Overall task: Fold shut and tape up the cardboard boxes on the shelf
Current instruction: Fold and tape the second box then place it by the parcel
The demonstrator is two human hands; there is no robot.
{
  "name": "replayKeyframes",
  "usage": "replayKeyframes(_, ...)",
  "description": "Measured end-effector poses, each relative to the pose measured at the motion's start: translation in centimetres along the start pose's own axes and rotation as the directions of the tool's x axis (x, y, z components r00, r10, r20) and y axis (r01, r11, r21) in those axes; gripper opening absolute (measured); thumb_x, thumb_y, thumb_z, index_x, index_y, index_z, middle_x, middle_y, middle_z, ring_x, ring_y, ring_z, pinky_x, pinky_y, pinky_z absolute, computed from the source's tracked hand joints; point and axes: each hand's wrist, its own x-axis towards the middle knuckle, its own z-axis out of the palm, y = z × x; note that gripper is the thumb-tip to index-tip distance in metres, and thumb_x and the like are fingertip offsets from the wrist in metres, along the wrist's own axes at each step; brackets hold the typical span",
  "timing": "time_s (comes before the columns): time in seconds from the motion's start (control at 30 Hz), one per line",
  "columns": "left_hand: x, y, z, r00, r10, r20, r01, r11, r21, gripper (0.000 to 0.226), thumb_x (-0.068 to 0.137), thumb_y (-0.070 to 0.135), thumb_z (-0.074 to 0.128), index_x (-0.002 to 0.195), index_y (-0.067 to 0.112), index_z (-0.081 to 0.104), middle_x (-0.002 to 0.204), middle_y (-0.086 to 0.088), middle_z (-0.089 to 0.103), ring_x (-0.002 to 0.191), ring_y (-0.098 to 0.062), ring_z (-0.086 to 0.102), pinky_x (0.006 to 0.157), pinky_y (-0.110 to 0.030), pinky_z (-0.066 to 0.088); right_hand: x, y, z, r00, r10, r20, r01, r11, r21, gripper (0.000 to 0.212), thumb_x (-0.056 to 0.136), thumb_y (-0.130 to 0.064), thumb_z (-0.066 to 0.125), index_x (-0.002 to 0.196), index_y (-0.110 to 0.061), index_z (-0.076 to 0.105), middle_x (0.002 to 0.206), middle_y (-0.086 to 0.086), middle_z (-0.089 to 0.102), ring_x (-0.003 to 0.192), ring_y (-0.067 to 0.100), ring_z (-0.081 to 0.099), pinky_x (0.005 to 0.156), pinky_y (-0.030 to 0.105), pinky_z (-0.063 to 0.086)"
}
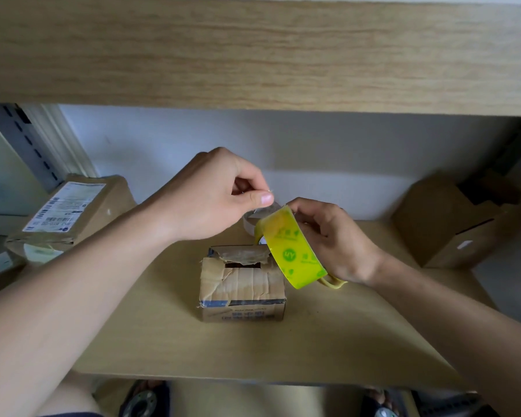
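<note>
At the near edge, both bare forearms reach in over the front of the pale wooden shelf [328, 341]. A small cardboard box [242, 285] sits on the shelf between the forearms, roughly at the centre. Its top is worn and torn, with old tape strips across it; a dark gap shows at the far edge of the top, where a ragged flap [241, 254] stands partly raised. Printed text runs along the near face.

Just beyond and above the box, the right hand [331, 239] grips a yellow tape roll [289, 248] with green print, fingers curled round it; the roll is tilted, its lower end hanging over the right side of the box. The left hand [217, 197] is held above the roll, thumb and forefinger pinching the loose tape end [263, 210] at the top of the roll. A second, pale tape roll [250, 221] lies on the shelf behind the hands, mostly hidden.

Farther back on the left, a cardboard parcel [69, 215] with a white shipping label leans at the shelf end. On the far right stands a larger cardboard box [451, 224] with its top open. A white wall [313, 145] closes the back, and an upper wooden shelf board [253, 52] spans the top of the view
</note>
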Motion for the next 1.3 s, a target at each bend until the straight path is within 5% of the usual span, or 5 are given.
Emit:
replayKeyframes(0.2,-0.3,-0.2,0.9,0.998,0.002,0.068,0.000,1.000,-0.028,0.016,0.096,0.028,0.069,0.081,0.028,0.076,0.076,0.008,0.073,0.073,-0.012,0.066,0.073,-0.034,0.053,-0.3,-0.1,0.2,1.000,-0.024,0.013,0.024,1.000,0.008,0.011,0.105,-0.021,0.057,0.107,-0.021,0.067,0.097,0.005,0.075,0.090,0.031,0.071,0.078,0.054,0.058)
replayKeyframes(0.73,-1.3,1.4,-1.0,0.995,0.085,-0.046,-0.077,0.987,0.138,0.012,0.095,0.030,0.072,0.085,0.031,0.079,0.065,0.028,0.064,0.068,0.005,0.058,0.060,-0.005,0.037,-1.3,-1.1,-1.9,0.978,0.191,0.080,-0.193,0.981,0.018,0.014,0.099,-0.029,0.065,0.110,-0.020,0.065,0.091,0.002,0.074,0.069,0.024,0.074,0.056,0.032,0.055)
replayKeyframes(1.03,-2.1,0.8,-1.5,0.979,0.177,-0.105,-0.159,0.974,0.161,0.013,0.094,0.028,0.069,0.082,0.030,0.074,0.074,0.013,0.063,0.070,-0.011,0.055,0.063,-0.019,0.040,-2.1,3.1,-2.0,0.878,0.480,0.000,-0.383,0.700,-0.603,0.007,0.092,-0.022,0.066,0.086,-0.026,0.066,0.087,-0.008,0.066,0.080,0.014,0.062,0.062,0.018,0.045)
replayKeyframes(1.17,-1.8,0.4,-2.1,0.948,0.251,-0.194,-0.230,0.965,0.124,0.011,0.095,0.025,0.069,0.086,0.026,0.074,0.079,0.008,0.066,0.073,-0.017,0.058,0.066,-0.025,0.045,-2.0,4.8,-0.9,0.857,0.513,-0.046,-0.398,0.604,-0.690,0.011,0.090,-0.022,0.064,0.101,-0.022,0.066,0.104,0.007,0.069,0.091,0.027,0.066,0.080,0.040,0.058)
replayKeyframes(1.3,-1.5,-0.2,-2.9,0.935,0.226,-0.273,-0.212,0.974,0.077,0.013,0.092,0.031,0.065,0.088,0.024,0.075,0.079,0.009,0.069,0.073,-0.012,0.059,0.065,-0.026,0.044,-1.8,3.6,-0.5,0.848,0.528,-0.053,-0.372,0.520,-0.769,0.026,0.092,-0.021,0.066,0.116,-0.013,0.059,0.110,0.013,0.065,0.099,0.033,0.065,0.070,0.032,0.049)
